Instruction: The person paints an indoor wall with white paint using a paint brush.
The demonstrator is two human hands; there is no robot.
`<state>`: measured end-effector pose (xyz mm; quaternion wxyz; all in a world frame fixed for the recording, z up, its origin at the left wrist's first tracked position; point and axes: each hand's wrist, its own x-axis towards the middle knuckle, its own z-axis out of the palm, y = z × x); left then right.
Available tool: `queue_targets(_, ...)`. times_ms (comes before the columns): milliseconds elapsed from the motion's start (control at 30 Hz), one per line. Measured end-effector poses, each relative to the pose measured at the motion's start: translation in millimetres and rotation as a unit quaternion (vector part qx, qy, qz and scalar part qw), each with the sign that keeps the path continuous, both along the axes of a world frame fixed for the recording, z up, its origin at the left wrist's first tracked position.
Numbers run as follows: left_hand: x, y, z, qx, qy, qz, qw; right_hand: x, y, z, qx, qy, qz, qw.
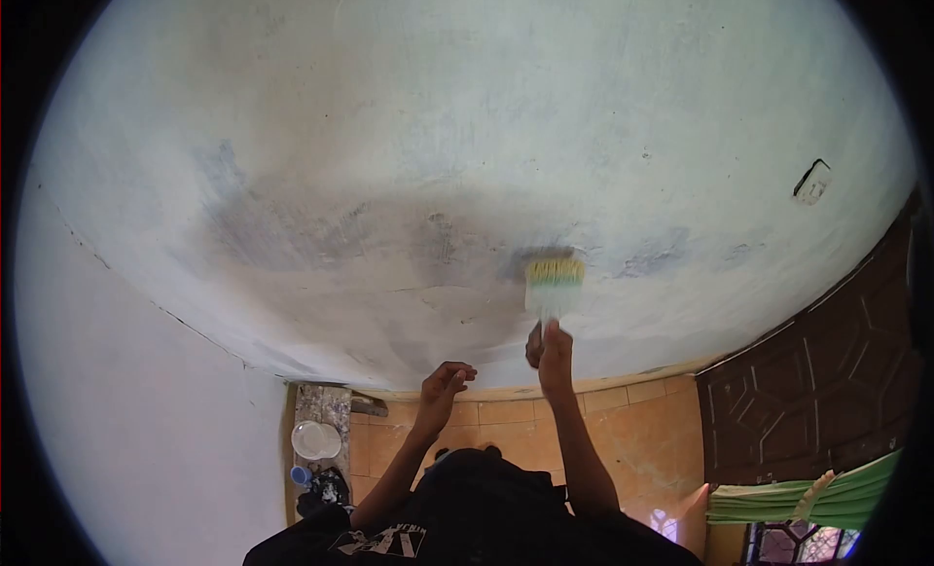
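Note:
My right hand is raised and grips the handle of a wide paint brush with yellow-green bristles pressed against the white wall. A darker wet patch spreads across the wall left of the brush. My left hand hangs lower and to the left, fingers loosely curled, holding nothing and touching nothing.
A white bucket and small containers stand on a stained board by the left wall corner. Orange floor tiles run along the wall's base. A dark carved wooden door and green curtain are at right. A wall socket sits upper right.

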<state>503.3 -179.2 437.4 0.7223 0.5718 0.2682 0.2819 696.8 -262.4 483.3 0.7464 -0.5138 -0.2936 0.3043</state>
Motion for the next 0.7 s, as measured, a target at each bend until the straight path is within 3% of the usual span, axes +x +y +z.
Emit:
queue_targets(67,-7,7,5,0.007,0.007,-0.005,1.0,-2,9,5,-0.002,-0.023,-0.013,1.0)
queue_targets(133,-12,14,9,0.012,0.008,-0.011,1.0,-1,21,-27,-0.016,-0.042,-0.032,0.998)
queue_targets(233,-13,25,6,0.016,0.005,-0.012,1.0,-25,1,-89,-0.14,0.0,-0.042,0.989)
queue_targets(333,-17,30,11,0.021,-0.001,-0.012,1.0,-45,-11,-71,-0.155,0.076,-0.06,0.983)
queue_targets(433,-19,30,5,0.008,0.004,-0.022,1.0,-23,-6,-18,-0.005,-0.047,-0.1,0.994)
queue_targets(500,-21,28,1,0.003,0.01,-0.042,0.999,-4,3,15,0.033,-0.028,-0.086,0.995)
queue_targets(567,-21,26,1,0.0,0.011,-0.057,0.998,9,6,13,-0.011,0.02,-0.092,0.995)
queue_targets(700,-24,25,-6,-0.001,0.002,-0.069,0.998,-2,-8,-79,-0.079,-0.007,-0.11,0.991)
